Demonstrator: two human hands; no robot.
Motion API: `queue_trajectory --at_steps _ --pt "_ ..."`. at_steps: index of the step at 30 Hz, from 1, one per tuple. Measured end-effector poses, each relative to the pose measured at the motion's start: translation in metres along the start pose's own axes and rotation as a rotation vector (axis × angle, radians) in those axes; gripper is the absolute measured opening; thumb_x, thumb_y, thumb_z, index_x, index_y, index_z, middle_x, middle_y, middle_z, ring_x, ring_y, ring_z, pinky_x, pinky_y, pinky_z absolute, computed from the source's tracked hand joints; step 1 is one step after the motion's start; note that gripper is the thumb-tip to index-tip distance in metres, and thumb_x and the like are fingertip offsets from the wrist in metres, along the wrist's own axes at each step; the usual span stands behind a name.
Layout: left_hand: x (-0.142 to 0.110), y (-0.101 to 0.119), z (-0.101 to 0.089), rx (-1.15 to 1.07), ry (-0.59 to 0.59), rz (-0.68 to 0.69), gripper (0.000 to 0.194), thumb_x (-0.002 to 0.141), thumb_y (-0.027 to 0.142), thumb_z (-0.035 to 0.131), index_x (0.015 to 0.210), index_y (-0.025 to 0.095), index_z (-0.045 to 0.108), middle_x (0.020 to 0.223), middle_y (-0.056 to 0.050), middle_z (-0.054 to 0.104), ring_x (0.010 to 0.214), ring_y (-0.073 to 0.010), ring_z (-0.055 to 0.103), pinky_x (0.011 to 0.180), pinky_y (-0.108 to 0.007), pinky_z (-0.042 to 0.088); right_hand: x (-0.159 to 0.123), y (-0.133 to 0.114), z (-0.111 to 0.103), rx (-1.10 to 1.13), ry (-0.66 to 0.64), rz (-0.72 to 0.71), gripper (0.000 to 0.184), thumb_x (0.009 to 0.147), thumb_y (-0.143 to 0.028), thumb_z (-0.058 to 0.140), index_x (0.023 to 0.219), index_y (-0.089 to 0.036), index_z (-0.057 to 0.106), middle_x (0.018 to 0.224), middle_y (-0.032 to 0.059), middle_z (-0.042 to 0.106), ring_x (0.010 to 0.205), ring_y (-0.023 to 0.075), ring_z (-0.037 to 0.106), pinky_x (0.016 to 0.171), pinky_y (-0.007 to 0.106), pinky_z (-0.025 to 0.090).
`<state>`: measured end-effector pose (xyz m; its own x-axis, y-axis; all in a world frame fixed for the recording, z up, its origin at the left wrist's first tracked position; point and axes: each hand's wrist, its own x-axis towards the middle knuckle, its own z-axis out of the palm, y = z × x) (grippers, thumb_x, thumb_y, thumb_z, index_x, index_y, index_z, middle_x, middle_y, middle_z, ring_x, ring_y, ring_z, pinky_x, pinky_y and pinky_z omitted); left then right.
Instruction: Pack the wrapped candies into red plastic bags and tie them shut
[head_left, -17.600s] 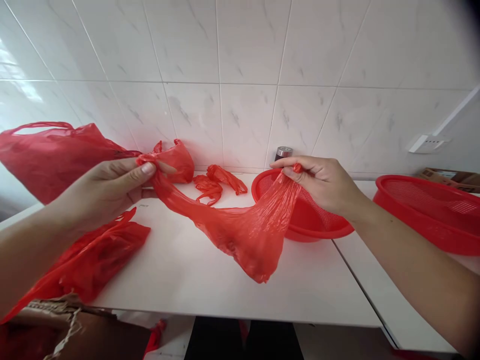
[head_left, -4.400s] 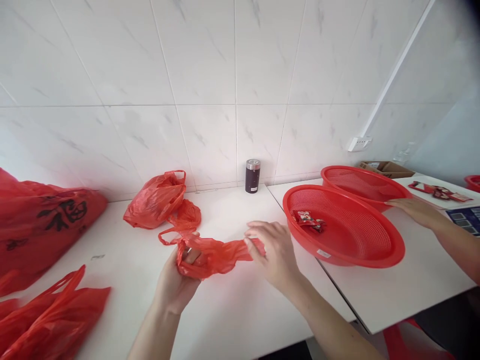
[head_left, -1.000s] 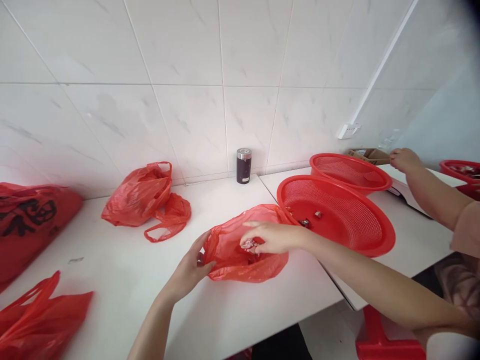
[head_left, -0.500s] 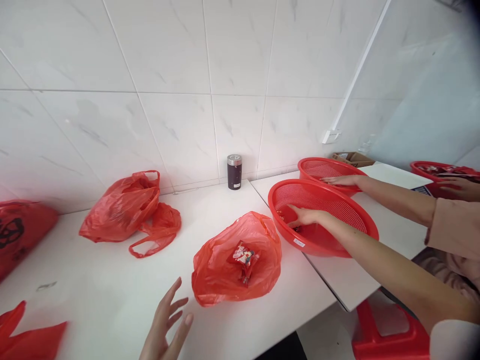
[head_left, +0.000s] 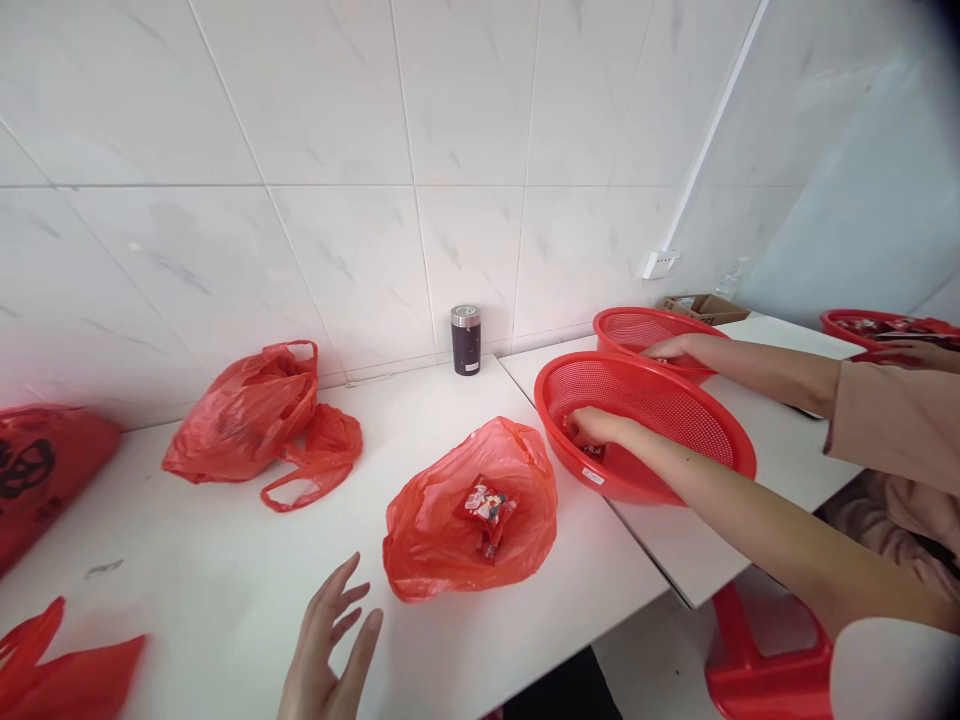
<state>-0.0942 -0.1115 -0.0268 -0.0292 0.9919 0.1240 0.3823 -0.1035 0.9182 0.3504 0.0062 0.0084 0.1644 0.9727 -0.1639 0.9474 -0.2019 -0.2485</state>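
Observation:
My left hand (head_left: 326,645) hovers over the white table with its fingers apart, holding nothing, just left of an open red plastic bag (head_left: 420,545). Inside that bag lie shiny red printed packets (head_left: 489,505). At the right, my right hand (head_left: 591,428) reaches into the near red mesh basket (head_left: 697,430). Its fingers are curled closed at the basket's left side around a small red packet, partly hidden by the hand. Another red packet (head_left: 594,451) shows just below the hand.
A tied red bag (head_left: 240,415) and a dark tumbler (head_left: 466,345) stand by the tiled wall. More red bags (head_left: 45,470) lie left. A co-worker's hand (head_left: 671,350) is in the rear basket (head_left: 622,325). A red stool (head_left: 772,680) stands below the table.
In the near basket my right hand has gone from spread fingers to closed around a small packet. The co-worker's hand in the rear basket has curled too. My left hand stays open.

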Motion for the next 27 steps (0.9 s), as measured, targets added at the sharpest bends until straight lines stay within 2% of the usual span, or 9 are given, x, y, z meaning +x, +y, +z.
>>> queue_trajectory --at_steps 3,7,10,12,15,18,21,24,27 --pt "0.000 0.008 0.001 0.016 -0.004 -0.048 0.053 0.084 0.055 0.052 0.131 0.033 0.047 0.136 -0.007 0.051 0.107 -0.0265 0.059 0.088 -0.043 0.053 0.002 0.003 -0.018 0.043 0.003 0.011 0.014 0.074 -0.007 0.069 0.066 -0.015 0.059 0.062 -0.0006 0.061 0.051 0.0110 0.055 0.048 0.020 0.041" --pt "0.003 0.007 0.003 0.044 -0.054 -0.077 0.056 0.084 0.056 0.053 0.135 0.034 0.047 0.126 -0.008 0.055 0.094 -0.0216 0.063 0.081 -0.039 0.055 -0.008 -0.017 -0.056 0.098 0.185 -0.033 0.008 0.084 -0.016 0.059 0.078 -0.018 0.056 0.078 0.0008 0.064 0.065 0.0123 0.058 0.058 0.022 0.045" --pt "0.006 0.002 0.008 0.080 -0.136 -0.064 0.055 0.085 0.054 0.052 0.136 0.036 0.046 0.122 -0.007 0.056 0.086 -0.0188 0.065 0.072 -0.034 0.056 -0.031 -0.063 -0.064 0.191 0.474 -0.254 0.007 0.086 -0.021 0.059 0.081 -0.019 0.055 0.088 0.0014 0.061 0.080 0.0147 0.058 0.071 0.025 0.046" --pt "0.008 -0.001 0.012 0.082 -0.172 -0.030 0.051 0.087 0.051 0.052 0.135 0.036 0.048 0.120 -0.005 0.057 0.087 -0.0178 0.065 0.071 -0.031 0.056 -0.052 -0.102 -0.049 0.306 0.605 -0.509 0.005 0.087 -0.020 0.058 0.083 -0.019 0.055 0.089 0.0016 0.059 0.080 0.0147 0.057 0.073 0.026 0.046" --pt "0.011 -0.003 0.016 0.067 -0.165 0.028 0.044 0.089 0.045 0.051 0.132 0.037 0.052 0.121 -0.003 0.059 0.091 -0.0167 0.065 0.077 -0.030 0.055 -0.082 -0.151 -0.007 0.250 0.351 -0.755 0.005 0.093 -0.022 0.055 0.092 -0.020 0.059 0.098 0.0033 0.057 0.075 0.0123 0.057 0.067 0.024 0.046" --pt "0.013 -0.002 0.016 0.066 -0.124 0.052 0.041 0.091 0.041 0.050 0.131 0.037 0.052 0.124 -0.002 0.059 0.089 -0.0149 0.065 0.083 -0.031 0.054 -0.098 -0.172 0.025 0.138 0.059 -0.891 0.019 0.091 -0.032 0.063 0.108 -0.023 0.062 0.115 0.0053 0.057 0.086 0.0160 0.060 0.068 0.026 0.048" --pt "0.012 -0.002 0.013 0.056 -0.101 0.056 0.039 0.091 0.039 0.050 0.129 0.035 0.054 0.123 -0.002 0.060 0.085 -0.0142 0.065 0.083 -0.031 0.054 -0.095 -0.168 0.019 0.265 0.063 -0.895 0.023 0.095 -0.034 0.056 0.117 -0.028 0.061 0.126 0.0015 0.056 0.102 0.0166 0.060 0.080 0.026 0.049" --pt "0.008 -0.004 0.011 0.022 -0.089 0.041 0.039 0.090 0.041 0.052 0.128 0.033 0.055 0.120 -0.004 0.062 0.084 -0.0154 0.065 0.082 -0.032 0.055 -0.076 -0.144 -0.015 0.378 0.330 -0.754 0.021 0.097 -0.034 0.051 0.114 -0.027 0.061 0.116 0.0002 0.062 0.087 0.0140 0.063 0.075 0.025 0.049" --pt "0.004 -0.007 0.012 -0.027 -0.070 0.000 0.048 0.087 0.044 0.056 0.132 0.031 0.050 0.117 -0.006 0.063 0.088 -0.0179 0.065 0.082 -0.034 0.055 -0.048 -0.104 -0.047 0.266 0.616 -0.512 0.015 0.095 -0.032 0.052 0.101 -0.024 0.063 0.104 0.0016 0.066 0.082 0.0166 0.063 0.072 0.028 0.048"
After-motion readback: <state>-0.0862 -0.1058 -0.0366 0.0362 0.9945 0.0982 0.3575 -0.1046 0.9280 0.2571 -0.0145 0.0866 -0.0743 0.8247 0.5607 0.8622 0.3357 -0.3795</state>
